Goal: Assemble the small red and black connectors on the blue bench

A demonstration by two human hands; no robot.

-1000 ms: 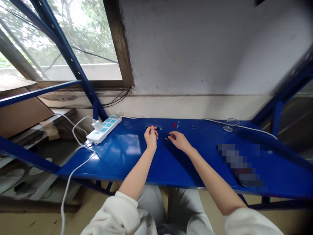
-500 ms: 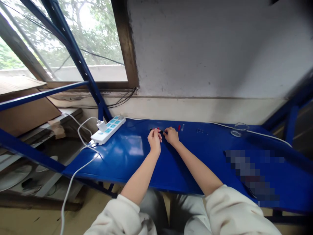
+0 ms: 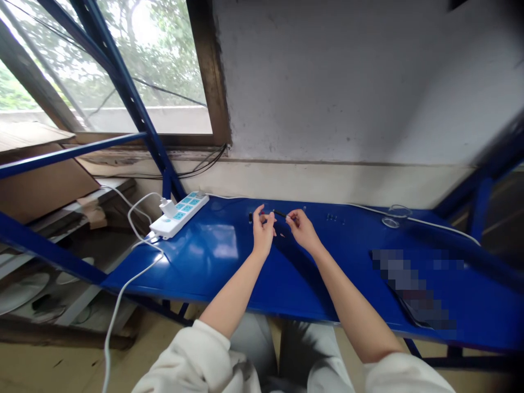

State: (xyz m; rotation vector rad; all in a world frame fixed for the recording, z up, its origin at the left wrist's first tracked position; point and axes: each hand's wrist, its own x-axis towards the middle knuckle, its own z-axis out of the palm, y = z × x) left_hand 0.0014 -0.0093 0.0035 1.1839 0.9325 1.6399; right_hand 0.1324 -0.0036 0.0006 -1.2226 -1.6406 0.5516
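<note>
My left hand (image 3: pixel 264 232) is closed in a pinch over a small red and black piece (image 3: pixel 251 217), whose dark end shows left of the fingers. Its exact kind is too small to tell. My right hand (image 3: pixel 303 229) pinches one end of a thin black stick-like piece (image 3: pixel 280 213), which points left towards my left hand. Whether the two pieces touch is unclear. Both hands are just above the blue table (image 3: pixel 196 273). Beyond my right hand the tip of a small clear piece (image 3: pixel 304 208) shows.
A white power strip (image 3: pixel 180 215) with a plugged-in adapter (image 3: pixel 167 208) lies at the left. Several tiny clear parts (image 3: pixel 332 217) lie right of my hands. Farther right are a clear ring-shaped item (image 3: pixel 391 222), a white cable (image 3: pixel 442 228) and a blurred dark object (image 3: pixel 409 289).
My right hand has moved right, away from my left hand, drawing the black stick-like piece into view. It now covers the spot where a red piece lay. My left hand's fingers have shifted slightly.
</note>
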